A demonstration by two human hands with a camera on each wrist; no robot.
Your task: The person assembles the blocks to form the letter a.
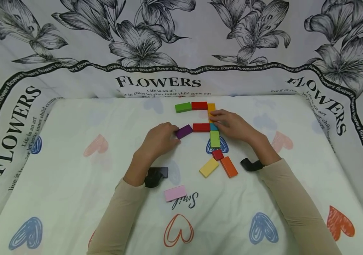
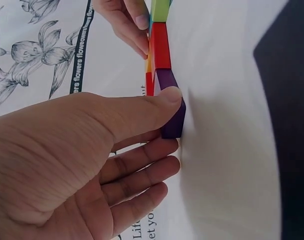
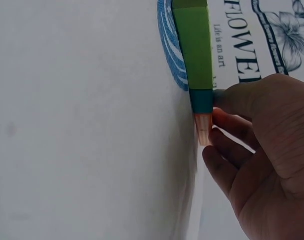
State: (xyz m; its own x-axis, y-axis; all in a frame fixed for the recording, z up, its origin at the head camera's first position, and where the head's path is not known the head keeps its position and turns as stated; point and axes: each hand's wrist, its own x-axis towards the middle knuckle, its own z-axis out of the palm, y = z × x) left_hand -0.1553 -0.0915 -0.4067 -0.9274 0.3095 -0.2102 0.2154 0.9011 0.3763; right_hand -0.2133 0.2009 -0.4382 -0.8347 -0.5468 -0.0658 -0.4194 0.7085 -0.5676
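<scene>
Left hand [image 1: 159, 140] pinches one purple block [image 1: 185, 131]; relaxed right hand [image 1: 234, 124] touches one amber [image 1: 211, 107], one teal [image 1: 213, 127].

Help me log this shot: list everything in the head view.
Far-row blocks: three, green, red and amber, left to right
Middle-row blocks: three, purple, red and teal, left to right
Light green block: one, light green, below middle row
Small red block: one, red, below light green block
Splayed blocks: two, yellow and orange, below those
Pink block: one, pink, by the Smile print
Heart-print cloth: one, white, under the blocks
FLOWERS-print fabric: one, white and black, behind
Wrist cameras: two, black, at wrists
Dark rectangle: one, near-black, by left camera
Sleeves: two, beige, forearms
Left hand: one, pinching purple block
Right hand: one, touching teal block
</scene>
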